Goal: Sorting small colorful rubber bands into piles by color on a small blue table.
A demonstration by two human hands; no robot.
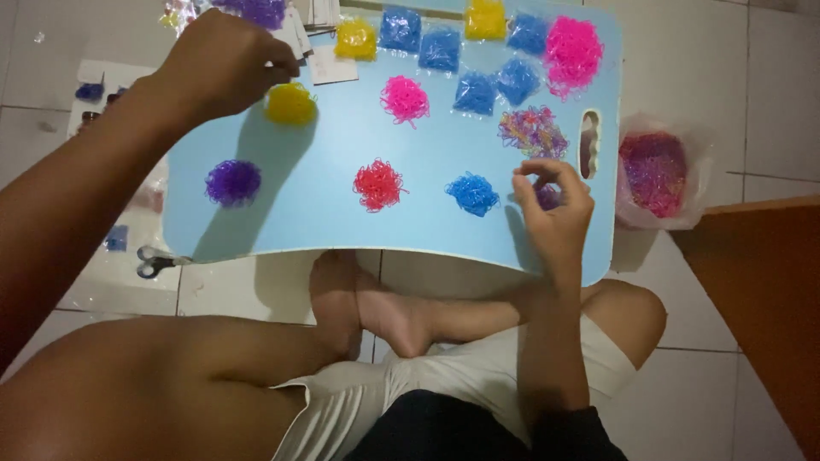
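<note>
pinching tiny rubbery loops, right hand (555,205) hovers over smooth blue board (342,162).

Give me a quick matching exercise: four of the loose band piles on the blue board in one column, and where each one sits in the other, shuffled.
Things:
1. purple pile
2. yellow pile
3. red pile
4. mixed-colour pile

Places:
A. just under the left hand, upper left of the board
B. beside the handle slot, above the right hand
C. near the board's left edge, alone
D. middle of the front row, left of a blue pile

Pairs: 1-C, 2-A, 3-D, 4-B
</note>
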